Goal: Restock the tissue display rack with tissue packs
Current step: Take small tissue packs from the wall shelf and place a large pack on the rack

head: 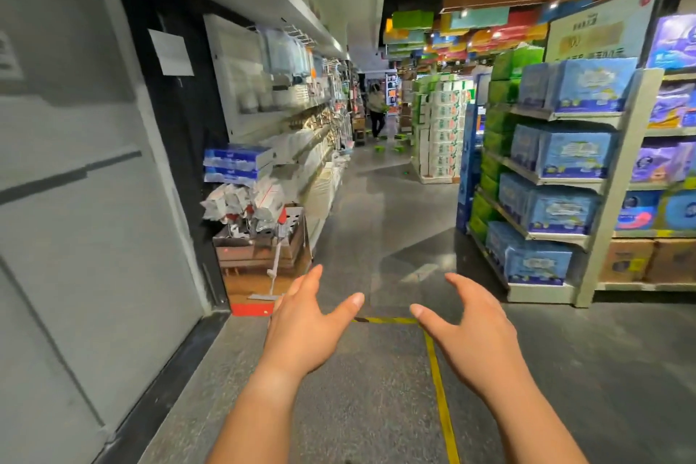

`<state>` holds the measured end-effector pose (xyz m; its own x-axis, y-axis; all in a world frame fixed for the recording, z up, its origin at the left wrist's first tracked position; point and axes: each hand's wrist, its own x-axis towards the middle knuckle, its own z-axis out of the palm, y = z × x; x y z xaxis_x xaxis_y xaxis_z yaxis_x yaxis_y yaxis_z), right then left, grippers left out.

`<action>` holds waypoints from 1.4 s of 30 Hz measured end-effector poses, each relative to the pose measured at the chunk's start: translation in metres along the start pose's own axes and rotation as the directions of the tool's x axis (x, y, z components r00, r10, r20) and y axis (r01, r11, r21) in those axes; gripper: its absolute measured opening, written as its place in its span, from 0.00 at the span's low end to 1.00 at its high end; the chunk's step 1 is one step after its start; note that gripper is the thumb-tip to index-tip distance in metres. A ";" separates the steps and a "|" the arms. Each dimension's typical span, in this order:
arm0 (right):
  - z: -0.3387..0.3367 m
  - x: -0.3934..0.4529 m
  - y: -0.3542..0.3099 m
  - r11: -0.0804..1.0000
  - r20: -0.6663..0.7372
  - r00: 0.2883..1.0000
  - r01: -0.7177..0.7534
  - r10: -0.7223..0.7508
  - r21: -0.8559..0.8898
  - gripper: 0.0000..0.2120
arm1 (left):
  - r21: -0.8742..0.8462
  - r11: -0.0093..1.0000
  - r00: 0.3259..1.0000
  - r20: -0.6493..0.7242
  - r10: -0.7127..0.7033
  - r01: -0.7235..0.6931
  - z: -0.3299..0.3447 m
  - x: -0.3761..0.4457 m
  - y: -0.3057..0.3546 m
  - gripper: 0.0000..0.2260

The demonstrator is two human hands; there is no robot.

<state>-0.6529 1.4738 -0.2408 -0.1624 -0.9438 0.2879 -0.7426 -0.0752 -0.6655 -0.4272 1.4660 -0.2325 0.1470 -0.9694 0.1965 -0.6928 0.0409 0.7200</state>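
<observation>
Nearest, the bare left hand (301, 328) and bare right hand (470, 324) are held out with spread fingers, empty. Farther right, blue plastic-wrapped tissue packs (576, 154) are stacked on the pale metal display rack (617, 177); likely light, soft, slippery, best gripped by both ends.

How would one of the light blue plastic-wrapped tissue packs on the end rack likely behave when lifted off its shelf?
The light blue plastic-wrapped tissue pack looks bulky and boxy, so probably light for its size but needing both hands. Its glossy wrap may feel slippery. It sits flat on the grey metal shelf, so it is unlikely to roll.
</observation>
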 end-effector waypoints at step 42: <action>0.383 0.938 -0.006 0.902 0.269 0.861 0.403 -0.431 0.153 0.39 | -0.016 0.954 0.848 -0.454 -0.273 0.298 0.147 0.884 -0.107 0.46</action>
<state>-0.5521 0.4656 -0.2307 0.3547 -0.8672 0.3494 -0.6362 -0.4978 -0.5895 -0.3270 0.5695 -0.2331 0.6344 -0.7234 0.2726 -0.6059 -0.2462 0.7565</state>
